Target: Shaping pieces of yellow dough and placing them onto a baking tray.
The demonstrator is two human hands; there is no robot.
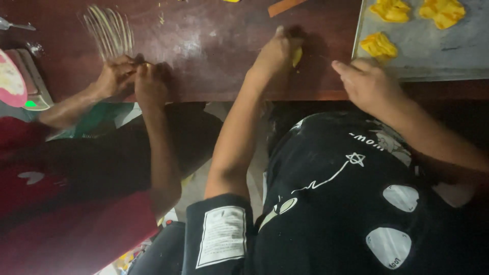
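Note:
My left hand (272, 53) is shut on a small piece of yellow dough (297, 56) and presses it against the dark red wooden table (214, 46). My right hand (367, 81) lies flat at the table's front edge, just left of a grey metal tray (438, 56), and holds nothing. Three folded yellow dough pieces sit on the tray, the nearest one (378, 46) just above my right hand.
To my left a co-worker in red has both hands (132, 76) together on the table beneath a fan of thin pale strands (109, 30). A scale (33, 81) and a spoon (15, 24) are at far left. An orange strip (282, 6) lies at the back.

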